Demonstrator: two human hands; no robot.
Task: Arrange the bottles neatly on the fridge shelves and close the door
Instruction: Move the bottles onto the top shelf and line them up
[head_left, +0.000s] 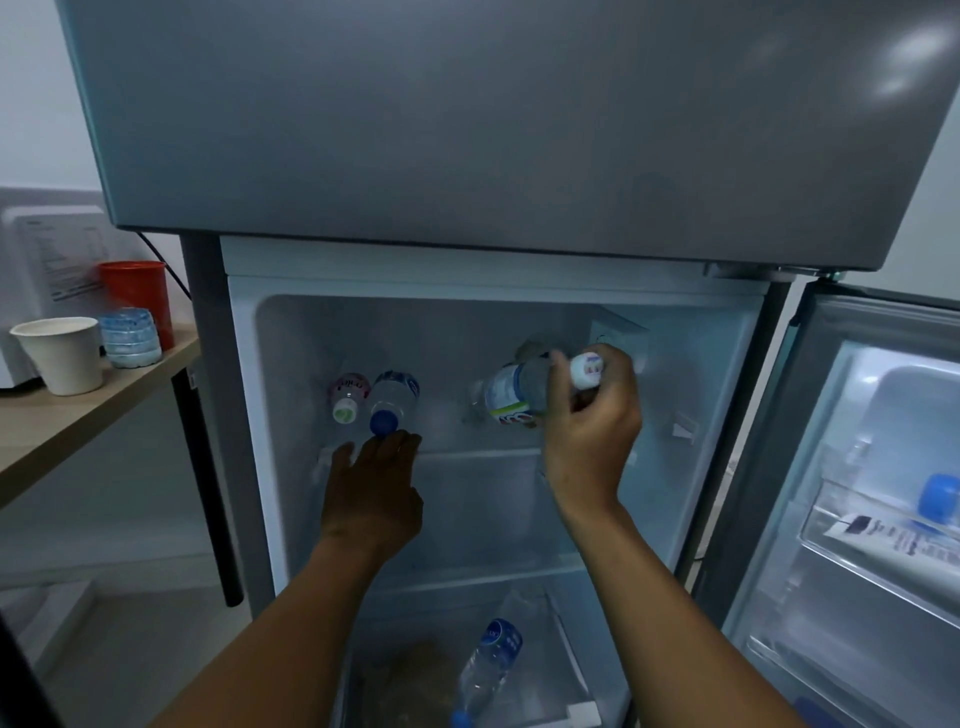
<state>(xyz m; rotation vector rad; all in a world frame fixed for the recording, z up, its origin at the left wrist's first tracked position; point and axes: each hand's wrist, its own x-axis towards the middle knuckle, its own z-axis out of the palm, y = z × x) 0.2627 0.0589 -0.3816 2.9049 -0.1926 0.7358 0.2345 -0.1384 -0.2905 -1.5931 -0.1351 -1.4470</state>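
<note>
Head view looks into the open fridge (244, 415). On the top shelf (467, 452) at far left lie a pink-labelled bottle (347, 397) and a blue-capped bottle (390, 401), side by side. Left hand (374, 493) is open, fingertips just below the blue cap. Right hand (592, 426) grips two bottles (514, 395) at the shelf's right. Another bottle (491, 662) lies in the bottom drawer (582, 712). Door (841, 545) stands open at right.

Two bottles (374, 397) lie side by side on the top shelf (478, 453), left; a third bottle (488, 662) lies in the drawer (571, 675) below.
</note>
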